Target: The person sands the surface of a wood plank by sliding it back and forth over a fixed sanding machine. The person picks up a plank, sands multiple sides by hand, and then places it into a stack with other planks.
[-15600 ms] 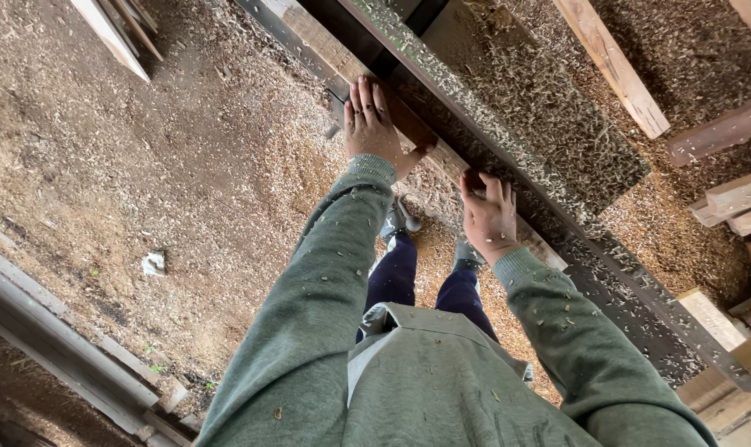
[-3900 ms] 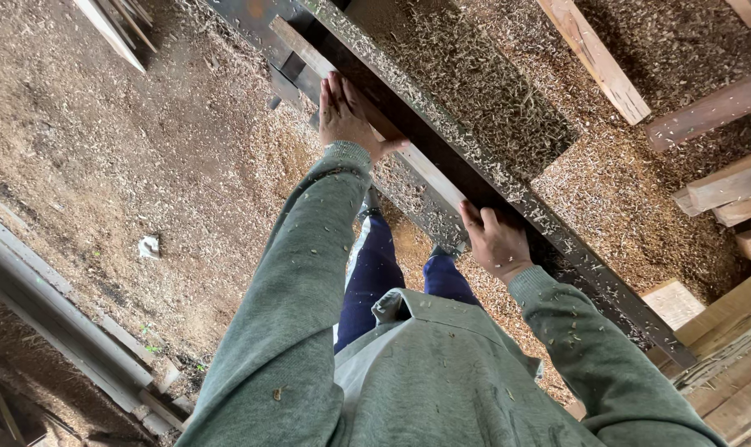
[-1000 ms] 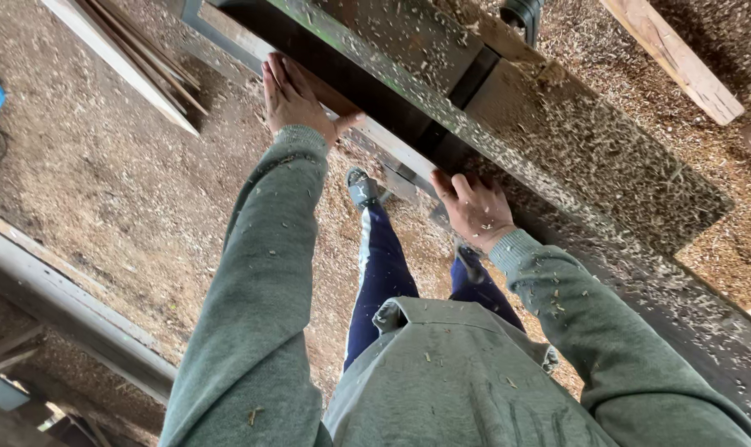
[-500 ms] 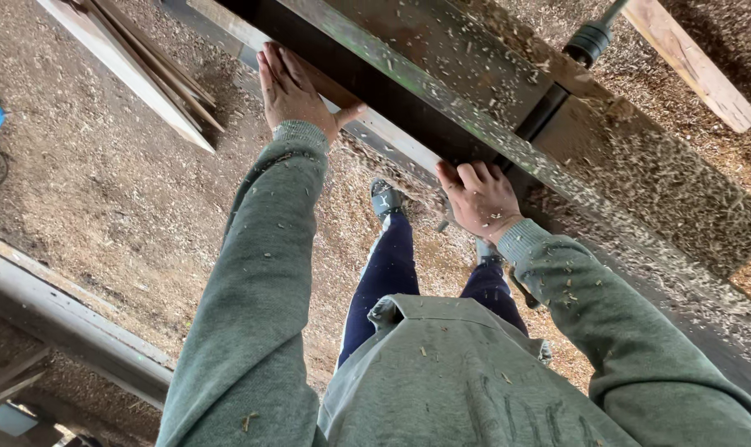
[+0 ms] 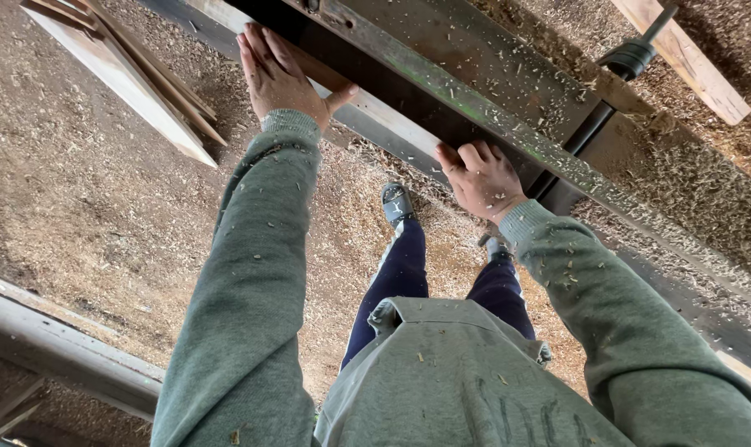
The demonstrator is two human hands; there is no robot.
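A long pale wooden plank (image 5: 392, 120) lies along the near edge of a dark metal sawmill bed (image 5: 491, 99) dusted with sawdust. My left hand (image 5: 280, 74) rests flat on the plank with fingers spread, thumb hooked over its near edge. My right hand (image 5: 483, 178) grips the plank's near edge farther along, fingers curled over it. Both sleeves are green and flecked with wood chips.
Several loose boards (image 5: 135, 79) lie on the sawdust-covered floor at the upper left. A grey beam (image 5: 52, 348) crosses the lower left. A black clamp post (image 5: 632, 58) rises from the bed at the upper right, beside another pale board (image 5: 690, 58). My feet (image 5: 396, 203) stand close to the machine.
I have walked along the machine with both hands staying on the plank. The clamp post and the board stack have shifted across the view.
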